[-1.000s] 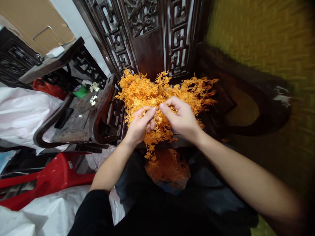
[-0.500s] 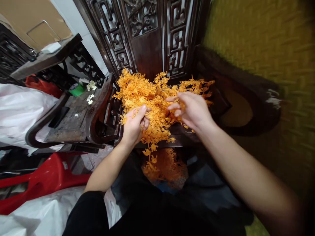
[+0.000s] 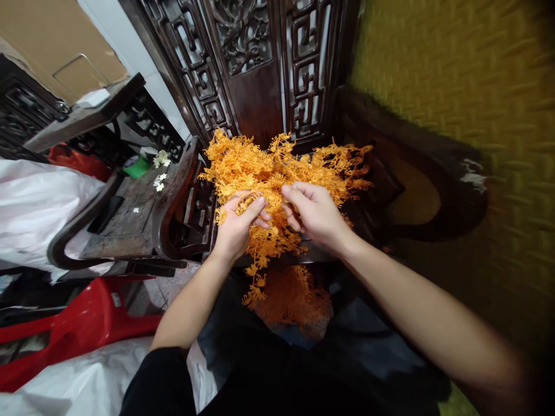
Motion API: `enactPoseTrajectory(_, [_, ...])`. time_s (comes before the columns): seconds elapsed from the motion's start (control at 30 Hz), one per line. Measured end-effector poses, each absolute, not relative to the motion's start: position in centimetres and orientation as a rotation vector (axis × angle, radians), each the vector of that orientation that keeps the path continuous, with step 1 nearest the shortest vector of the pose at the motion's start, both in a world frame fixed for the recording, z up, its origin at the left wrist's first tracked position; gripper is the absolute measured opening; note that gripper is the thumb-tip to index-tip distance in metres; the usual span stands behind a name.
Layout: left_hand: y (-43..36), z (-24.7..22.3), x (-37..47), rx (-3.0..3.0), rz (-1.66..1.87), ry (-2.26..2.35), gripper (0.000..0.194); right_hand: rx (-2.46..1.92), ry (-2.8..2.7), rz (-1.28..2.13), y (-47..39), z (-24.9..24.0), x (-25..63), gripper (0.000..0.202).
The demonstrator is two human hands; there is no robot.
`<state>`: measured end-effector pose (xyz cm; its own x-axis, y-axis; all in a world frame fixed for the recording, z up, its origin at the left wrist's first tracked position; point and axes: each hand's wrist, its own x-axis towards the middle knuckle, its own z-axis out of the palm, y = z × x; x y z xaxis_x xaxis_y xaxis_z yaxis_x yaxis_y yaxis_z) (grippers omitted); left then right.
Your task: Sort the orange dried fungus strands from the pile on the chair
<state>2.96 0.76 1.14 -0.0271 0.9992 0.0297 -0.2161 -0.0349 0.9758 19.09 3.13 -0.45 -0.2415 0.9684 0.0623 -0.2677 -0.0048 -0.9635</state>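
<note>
The orange pile (image 3: 243, 162) is lying on the dark wooden chair (image 3: 255, 101), its stringy, branching strands bearing small star-like tufts. It is reaching close to the carved backrest behind, and a thin sprig (image 3: 256, 283) is hanging past the front edge. To the pile's front right, a narrow strip of seat is showing bare; farther right, a looped armrest (image 3: 462, 199) is bounding the space, with a yellow woven surface (image 3: 455, 63) beyond. Left of the pile, a neighbouring seat (image 3: 130, 222) is carrying green tape (image 3: 137, 166) and pale scraps (image 3: 161, 159).

Over the pile's front, the left hand (image 3: 239, 222) is curling around some strands (image 3: 248, 202); the right hand (image 3: 313, 211) is bending its fingers towards the thumb, but whether they are pinching anything I cannot tell.
</note>
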Motion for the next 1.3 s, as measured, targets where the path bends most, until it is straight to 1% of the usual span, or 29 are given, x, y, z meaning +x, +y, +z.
enactPoseTrajectory(0.17, [1.0,1.1,2.5,1.051,1.336,1.054,0.038,-0.815,-0.988,1.63,3.6,-0.3,18.9,0.026])
enactPoseTrajectory(0.23, [1.1,1.0,2.4,1.048,1.33,1.072,0.039,-0.78,-1.005,1.627,3.7,-0.5,19.0,0.019])
enactPoseTrajectory(0.33, [1.2,0.9,2.6,1.055,1.319,1.072,0.038,-0.804,-1.222,1.471,3.3,-0.7,18.8,0.033])
enactPoseTrajectory(0.43, [0.8,1.1,2.9,1.076,1.316,1.03,0.034,-0.84,-1.479,1.199,3.0,-0.8,18.5,0.026])
enactPoseTrajectory(0.5, [0.3,1.5,2.9,1.031,1.328,0.994,0.034,-0.879,-1.44,1.051,3.5,-0.8,18.8,0.03])
enactPoseTrajectory(0.57, [-0.2,2.1,2.6,0.958,1.356,0.966,0.034,-0.905,-1.196,1.008,4.7,-0.8,19.7,0.032])
enactPoseTrajectory(0.63, [-0.5,2.7,2.1,0.916,1.39,0.924,0.031,-0.886,-0.946,1.048,5.8,-0.6,20.9,0.035])
enactPoseTrajectory(0.7, [-0.6,3.2,1.6,0.903,1.402,0.85,0.028,-0.866,-0.851,1.141,6.2,-0.4,21.7,0.039])
enactPoseTrajectory(0.77, [-0.4,3.4,1.4,0.895,1.375,0.779,0.028,-0.867,-0.901,1.262,5.8,-0.2,21.8,0.041])
enactPoseTrajectory(0.87, [-0.1,3.3,1.5,0.888,1.339,0.754,0.028,-0.839,-1.012,1.432,4.3,-0.2,20.6,0.037])
enactPoseTrajectory(0.93, [0.2,3.2,1.6,0.884,1.332,0.761,0.028,-0.787,-1.064,1.537,3.5,-0.2,19.7,0.033])
enactPoseTrajectory(1.07, [0.4,3.0,1.7,0.878,1.314,0.736,0.025,-0.636,-1.271,1.71,2.7,-0.2,18.9,0.032])
enactPoseTrajectory(1.17, [0.3,2.8,2.0,0.889,1.321,0.73,0.03,-0.694,-1.475,1.59,2.3,-0.1,18.5,0.035])
enactPoseTrajectory(1.23, [0.1,2.7,2.4,0.895,1.323,0.748,0.038,-0.76,-1.535,1.432,2.2,-0.1,18.3,0.031])
enactPoseTrajectory(1.3, [-0.2,2.7,2.6,0.894,1.302,0.775,0.046,-0.787,-1.477,1.365,2.6,-0.2,18.4,0.026])
